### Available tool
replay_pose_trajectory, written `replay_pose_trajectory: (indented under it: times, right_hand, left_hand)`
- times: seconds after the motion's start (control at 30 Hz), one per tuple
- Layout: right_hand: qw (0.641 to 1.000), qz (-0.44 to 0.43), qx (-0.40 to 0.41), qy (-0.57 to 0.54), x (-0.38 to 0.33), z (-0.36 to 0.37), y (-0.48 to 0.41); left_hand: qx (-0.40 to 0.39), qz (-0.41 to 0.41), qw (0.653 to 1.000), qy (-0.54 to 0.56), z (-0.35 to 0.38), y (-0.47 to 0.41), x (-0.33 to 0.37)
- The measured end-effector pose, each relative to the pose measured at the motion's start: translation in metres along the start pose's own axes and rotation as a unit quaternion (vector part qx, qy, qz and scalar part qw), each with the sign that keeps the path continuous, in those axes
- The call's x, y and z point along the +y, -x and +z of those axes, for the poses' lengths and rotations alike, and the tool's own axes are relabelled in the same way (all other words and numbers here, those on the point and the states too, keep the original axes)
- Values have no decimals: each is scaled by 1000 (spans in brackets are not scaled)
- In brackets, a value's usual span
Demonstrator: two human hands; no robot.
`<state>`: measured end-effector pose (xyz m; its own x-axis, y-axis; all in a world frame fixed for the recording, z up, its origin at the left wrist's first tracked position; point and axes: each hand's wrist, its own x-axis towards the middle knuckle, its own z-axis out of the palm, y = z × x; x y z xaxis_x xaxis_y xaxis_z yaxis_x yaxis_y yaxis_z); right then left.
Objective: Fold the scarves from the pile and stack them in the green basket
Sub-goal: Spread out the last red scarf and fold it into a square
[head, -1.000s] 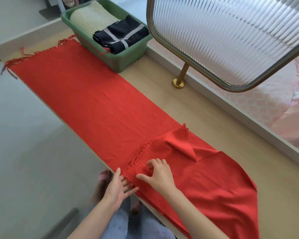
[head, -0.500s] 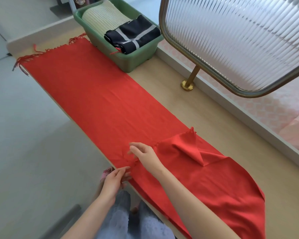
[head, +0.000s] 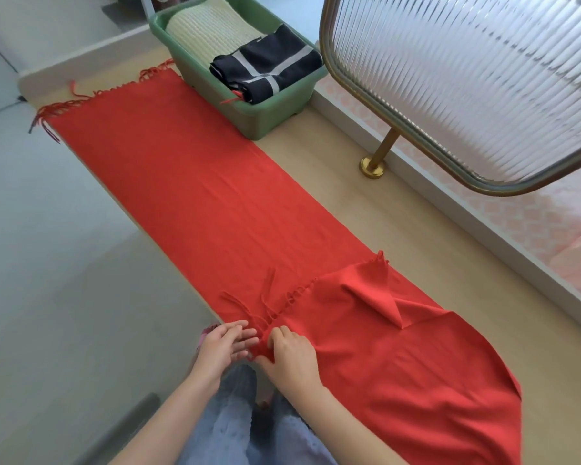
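Note:
A long red scarf [head: 195,196] lies flat along the wooden counter, its far fringed end near the green basket [head: 269,119]. Its near end is folded back over itself, with a raised crease and loose fringe strands. My right hand [head: 291,355] pinches the folded end's near corner at the counter edge. My left hand [head: 223,347] sits just beside it with fingers straight, touching the fringe there. In the basket lie a folded cream knit scarf [head: 208,26] and a folded navy scarf with grey stripes [head: 269,67].
A ribbed glass panel [head: 467,72] in a brass frame hangs over the counter's right side on a brass post [head: 378,156]. A low white ledge [head: 467,213] borders the counter on the right. Grey floor lies left of the counter edge.
My right hand has drawn back from the middle of the fold to its near corner and now pinches it. Loose fringe strands now lie spread on the scarf. The left hand stayed at the edge.

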<state>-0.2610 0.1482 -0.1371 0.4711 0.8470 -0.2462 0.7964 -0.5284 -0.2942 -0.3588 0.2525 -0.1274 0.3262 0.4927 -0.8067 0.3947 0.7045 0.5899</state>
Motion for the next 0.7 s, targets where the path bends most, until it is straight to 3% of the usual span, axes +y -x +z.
replay_pose_trajectory:
  times: [0.23, 0.47, 0.57, 0.7]
  right_hand:
    - [999, 12, 31, 0, -7, 3, -7]
    - [989, 49, 17, -140, 7, -4, -3]
    - [991, 28, 44, -125, 8, -5, 0]
    - [999, 4, -2, -43, 2, 1, 0]
  left_hand:
    - [17, 16, 1000, -14, -5, -2, 7]
    - [32, 26, 998, -39, -3, 6, 3]
    - [26, 21, 998, -55, 1, 10, -4]
    - [34, 30, 998, -52, 1, 11, -10]
